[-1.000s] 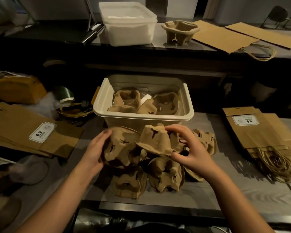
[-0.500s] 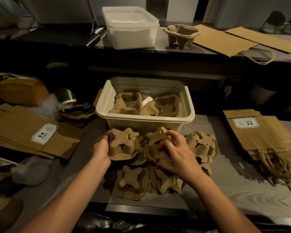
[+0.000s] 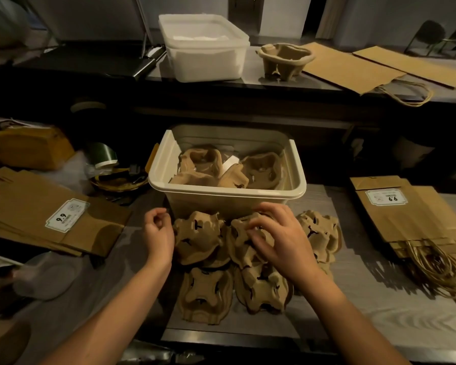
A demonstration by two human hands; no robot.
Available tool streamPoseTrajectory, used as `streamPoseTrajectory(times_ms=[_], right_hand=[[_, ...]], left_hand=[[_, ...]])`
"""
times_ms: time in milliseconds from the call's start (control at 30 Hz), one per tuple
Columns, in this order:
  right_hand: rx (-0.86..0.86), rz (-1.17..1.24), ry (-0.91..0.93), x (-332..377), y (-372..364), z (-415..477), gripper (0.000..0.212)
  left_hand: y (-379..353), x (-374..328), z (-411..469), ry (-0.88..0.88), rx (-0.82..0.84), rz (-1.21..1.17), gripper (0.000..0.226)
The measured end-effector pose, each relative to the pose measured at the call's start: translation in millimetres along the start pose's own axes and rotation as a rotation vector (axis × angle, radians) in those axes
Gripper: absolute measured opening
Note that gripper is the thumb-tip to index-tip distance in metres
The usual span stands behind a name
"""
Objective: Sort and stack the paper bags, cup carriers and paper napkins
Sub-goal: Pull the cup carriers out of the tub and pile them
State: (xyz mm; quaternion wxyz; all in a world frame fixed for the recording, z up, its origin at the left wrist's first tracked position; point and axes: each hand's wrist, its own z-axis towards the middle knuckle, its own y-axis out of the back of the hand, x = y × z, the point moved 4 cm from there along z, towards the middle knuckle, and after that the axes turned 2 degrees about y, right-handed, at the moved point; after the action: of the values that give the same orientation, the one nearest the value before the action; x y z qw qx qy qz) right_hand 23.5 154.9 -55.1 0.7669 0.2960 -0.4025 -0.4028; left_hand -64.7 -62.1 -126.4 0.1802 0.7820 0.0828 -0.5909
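Several cup carriers (image 3: 261, 169) lie jumbled in the cream tub (image 3: 221, 204).

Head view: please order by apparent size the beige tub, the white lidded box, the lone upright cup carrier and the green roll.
1. Beige tub.
2. White lidded box; it stands farther away, so real sizes may be alike.
3. Upright cup carrier.
4. Green roll, clearly smallest.

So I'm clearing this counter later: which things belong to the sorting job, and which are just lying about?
Job: loose cup carriers, binned carriers, left paper bags, right paper bags, white tub, possibly napkins.
Lying about: green roll, woven basket, yellow package.
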Motion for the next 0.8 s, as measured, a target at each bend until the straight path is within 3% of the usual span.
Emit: streamPoseTrajectory(times_ms=[167, 267, 333, 467, 600, 733, 800], right_hand=[[-0.107, 0.034, 0.005, 1, 19, 33, 0.026], [-0.009, -0.023, -0.041, -4, 25, 59, 0.026], [0.142, -0.079, -0.087, -12, 20, 74, 0.032], [0.274, -0.138, -0.105, -27, 10, 99, 0.036], [0.478, -0.133, -0.09, -44, -11, 122, 0.044], [0.743, 0.011, -0.256, -69, -35, 129, 0.073], [0.794, -0.01, -0.304, -73, -43, 130, 0.085]], left_hand=[[1, -51, -28, -0.888, 0.088, 0.21, 0.016], [-13, -92, -38, -1.182, 0.203, 0.331, 0.017], [-26, -112, -29, -1.151, 0.274, 0.475, 0.021], [-50, -130, 15, -0.873, 0.344, 0.704, 0.027], [-77, -129, 58, -0.633, 0.527, 1.082, 0.043], [-94, -113, 81, -0.476, 0.716, 1.406, 0.055], [-99, -106, 85, -0.464, 0.746, 1.478, 0.058]])
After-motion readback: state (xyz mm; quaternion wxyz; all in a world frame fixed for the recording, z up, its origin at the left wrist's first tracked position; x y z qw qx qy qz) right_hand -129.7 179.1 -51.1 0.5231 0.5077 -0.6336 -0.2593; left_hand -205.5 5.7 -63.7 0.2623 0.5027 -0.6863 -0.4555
